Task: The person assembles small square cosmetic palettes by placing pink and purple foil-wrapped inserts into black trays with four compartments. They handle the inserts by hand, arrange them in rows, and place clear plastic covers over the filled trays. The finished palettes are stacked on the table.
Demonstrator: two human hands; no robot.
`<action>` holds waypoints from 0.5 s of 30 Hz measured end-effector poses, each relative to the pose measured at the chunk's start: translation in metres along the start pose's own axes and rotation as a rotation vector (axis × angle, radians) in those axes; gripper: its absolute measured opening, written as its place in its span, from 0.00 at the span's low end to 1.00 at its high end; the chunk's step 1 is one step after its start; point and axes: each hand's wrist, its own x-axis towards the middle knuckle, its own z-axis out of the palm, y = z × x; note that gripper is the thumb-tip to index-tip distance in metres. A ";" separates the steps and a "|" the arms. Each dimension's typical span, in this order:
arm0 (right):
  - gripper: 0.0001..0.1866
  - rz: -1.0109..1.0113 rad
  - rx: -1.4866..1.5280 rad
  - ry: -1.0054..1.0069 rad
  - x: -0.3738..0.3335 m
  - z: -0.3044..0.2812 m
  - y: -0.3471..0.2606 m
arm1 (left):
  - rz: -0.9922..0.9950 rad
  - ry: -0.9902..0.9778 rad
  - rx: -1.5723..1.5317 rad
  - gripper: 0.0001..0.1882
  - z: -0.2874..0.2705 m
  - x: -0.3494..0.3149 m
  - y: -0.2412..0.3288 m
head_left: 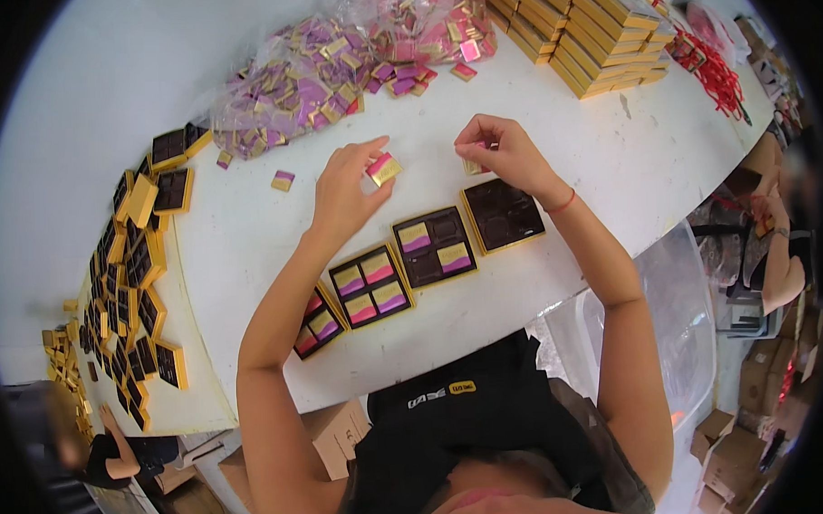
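My left hand (344, 189) holds a small pink-and-gold wrapped square (384, 169) between thumb and fingers. A second pink-and-gold square (474, 163) is pinched in my right hand (508, 154), partly hidden by the fingers. Below the hands, gold-edged boxes with black trays stand in a slanting row. The rightmost box (504, 219), under my right wrist, has bare compartments. Beside it, another box (432, 247) holds two purple-and-gold squares at opposite corners. One more box (371, 286) has pink and purple squares in all compartments. My left forearm partly covers the leftmost box (321, 325).
Clear bags of purple squares (292, 80) and pink squares (422, 25) lie at the back, with loose squares spilling out. Gold boxes (594, 38) are stacked at the back right, near red cords (718, 74). Black-tray boxes (140, 266) heap at the left. Other people sit at both sides.
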 end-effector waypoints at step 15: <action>0.10 -0.139 -0.177 0.095 -0.062 0.069 -0.003 | -0.324 -0.101 -0.278 0.12 0.022 -0.093 0.065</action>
